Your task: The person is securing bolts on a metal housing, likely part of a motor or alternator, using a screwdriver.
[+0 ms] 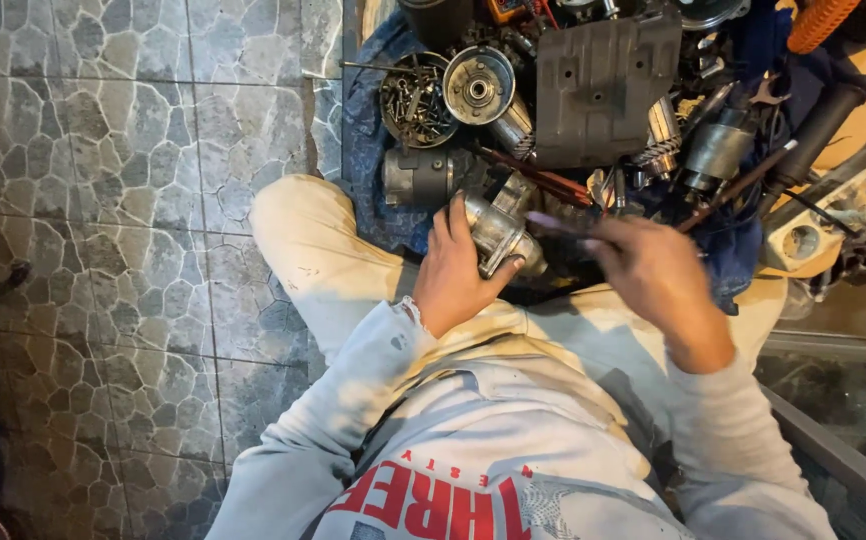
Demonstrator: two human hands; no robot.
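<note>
My left hand (453, 268) grips a grey metal cylindrical motor part (498, 235) held above my lap. My right hand (658, 272), blurred by motion, is closed on a thin tool (553, 222) with a purplish handle whose tip points left toward the metal part. Both hands sit in front of a pile of engine parts spread on a blue cloth (368, 150). I am seated on the floor in light trousers and a grey sweatshirt.
A round tin of screws and bolts (415, 100), a silver rotor disc (479, 86), a dark cylinder motor (423, 177), a grey flat casing (603, 85) and a white multi-hole part (833, 215) lie ahead. Stone-pattern floor tiles (123, 200) extend left.
</note>
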